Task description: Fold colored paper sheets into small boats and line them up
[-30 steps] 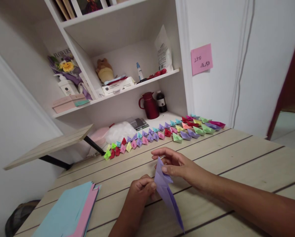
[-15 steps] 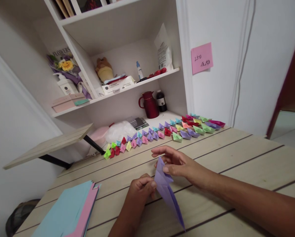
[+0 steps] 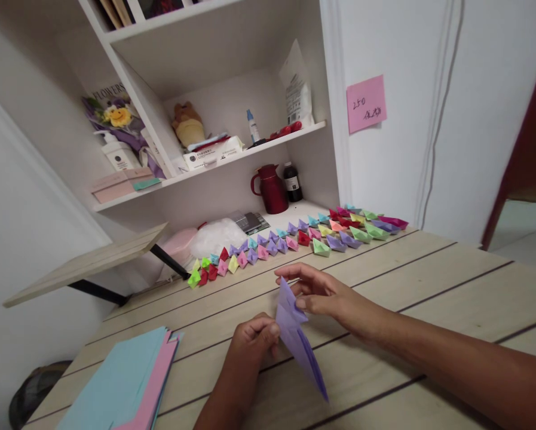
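Observation:
A partly folded sheet of purple origami paper is held up over the wooden table, its long pointed end hanging down to the right. My left hand pinches its left edge between thumb and fingers. On the other side, my right hand has its thumb against the upper flap, with the fingers curved behind the paper's top point and partly hidden. Beyond both hands stand rows of small folded paper boats in many colours.
Blue and pink paper sheets lie stacked at the table's left. Behind the boats are a plastic bag, a dark red jug and a dark bottle. A small raised wooden shelf juts out at left.
The purple paper has shifted slightly up and left, and its lower tip has risen. My right thumb still rests on the flap; my left hand keeps its pinch.

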`<state>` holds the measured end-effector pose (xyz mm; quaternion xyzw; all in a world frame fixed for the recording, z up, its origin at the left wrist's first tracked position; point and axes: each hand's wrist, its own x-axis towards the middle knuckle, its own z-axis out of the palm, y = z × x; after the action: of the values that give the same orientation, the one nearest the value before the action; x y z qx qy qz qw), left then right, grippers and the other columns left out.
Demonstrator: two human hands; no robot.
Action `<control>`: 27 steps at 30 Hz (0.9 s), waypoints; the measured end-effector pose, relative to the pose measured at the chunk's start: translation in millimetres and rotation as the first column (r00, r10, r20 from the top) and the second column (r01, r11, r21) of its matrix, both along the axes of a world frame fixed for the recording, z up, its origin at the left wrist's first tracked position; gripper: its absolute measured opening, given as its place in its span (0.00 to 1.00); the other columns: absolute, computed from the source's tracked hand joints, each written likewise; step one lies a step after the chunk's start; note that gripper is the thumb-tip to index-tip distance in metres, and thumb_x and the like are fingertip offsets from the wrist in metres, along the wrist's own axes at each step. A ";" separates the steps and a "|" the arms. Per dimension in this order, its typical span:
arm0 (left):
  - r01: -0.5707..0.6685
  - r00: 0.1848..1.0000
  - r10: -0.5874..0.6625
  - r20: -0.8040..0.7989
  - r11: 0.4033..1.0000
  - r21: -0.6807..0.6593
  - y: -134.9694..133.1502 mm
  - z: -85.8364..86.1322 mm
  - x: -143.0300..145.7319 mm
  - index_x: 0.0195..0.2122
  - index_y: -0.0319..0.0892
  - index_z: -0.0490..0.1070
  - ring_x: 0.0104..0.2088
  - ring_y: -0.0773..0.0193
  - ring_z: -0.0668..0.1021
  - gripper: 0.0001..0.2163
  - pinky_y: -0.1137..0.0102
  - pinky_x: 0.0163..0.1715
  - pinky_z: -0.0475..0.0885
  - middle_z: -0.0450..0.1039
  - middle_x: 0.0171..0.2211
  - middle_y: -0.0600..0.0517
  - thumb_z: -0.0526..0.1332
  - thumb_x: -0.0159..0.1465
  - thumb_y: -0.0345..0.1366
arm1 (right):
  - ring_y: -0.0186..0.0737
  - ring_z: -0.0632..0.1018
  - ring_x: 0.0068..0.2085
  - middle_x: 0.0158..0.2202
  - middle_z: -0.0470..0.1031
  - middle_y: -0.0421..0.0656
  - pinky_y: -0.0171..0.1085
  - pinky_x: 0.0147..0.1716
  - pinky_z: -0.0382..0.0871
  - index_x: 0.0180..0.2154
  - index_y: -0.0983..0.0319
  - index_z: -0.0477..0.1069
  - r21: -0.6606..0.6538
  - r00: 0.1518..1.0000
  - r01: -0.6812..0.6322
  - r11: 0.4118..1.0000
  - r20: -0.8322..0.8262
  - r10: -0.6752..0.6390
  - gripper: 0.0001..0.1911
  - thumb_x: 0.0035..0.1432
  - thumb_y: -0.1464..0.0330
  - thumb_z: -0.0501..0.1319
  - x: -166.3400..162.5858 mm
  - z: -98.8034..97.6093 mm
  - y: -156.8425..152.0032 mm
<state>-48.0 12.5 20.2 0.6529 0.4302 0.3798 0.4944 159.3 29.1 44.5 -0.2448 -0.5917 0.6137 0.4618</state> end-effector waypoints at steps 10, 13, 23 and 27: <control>-0.005 0.998 0.007 0.060 1.000 -0.023 2.3 -4.5 -2.1 0.18 0.41 0.64 0.27 0.65 0.64 0.19 0.71 0.31 0.59 0.61 0.21 0.55 0.59 0.61 0.46 | 0.42 0.71 0.46 0.44 0.70 0.43 0.43 0.46 0.63 0.56 0.56 0.60 -0.018 0.981 -0.194 0.981 -0.031 0.193 0.32 0.50 0.67 0.65 -1.2 2.2 -5.7; -0.028 0.993 0.035 0.111 0.998 -0.062 2.5 -6.6 -3.2 0.19 0.40 0.64 0.26 0.66 0.63 0.18 0.72 0.30 0.59 0.60 0.20 0.55 0.59 0.61 0.47 | 0.43 0.70 0.49 0.47 0.69 0.44 0.43 0.47 0.64 0.60 0.53 0.54 -0.034 0.961 -0.278 0.960 -0.022 0.277 0.37 0.51 0.68 0.65 0.6 2.6 -8.2; -0.071 0.962 0.099 0.256 0.991 -0.116 2.3 -10.4 -1.6 0.21 0.40 0.64 0.27 0.67 0.62 0.16 0.72 0.30 0.58 0.60 0.22 0.55 0.59 0.62 0.44 | 0.40 0.69 0.45 0.47 0.61 0.44 0.37 0.38 0.67 0.64 0.49 0.45 -0.078 0.951 -0.304 0.949 0.025 0.307 0.47 0.48 0.71 0.66 1.1 2.8 -10.0; -0.047 0.975 0.068 0.212 0.994 -0.099 3.3 -12.5 -4.3 0.21 0.40 0.64 0.26 0.67 0.62 0.16 0.72 0.30 0.58 0.60 0.21 0.55 0.59 0.63 0.44 | 0.41 0.70 0.46 0.47 0.64 0.43 0.42 0.44 0.65 0.63 0.50 0.49 -0.032 0.968 -0.249 0.968 0.023 0.250 0.41 0.52 0.68 0.65 0.3 0.8 -8.8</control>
<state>-52.3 15.9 7.7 0.5713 0.4101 0.4418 0.5570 159.6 20.2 45.3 -0.1831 -0.6152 0.6720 0.3694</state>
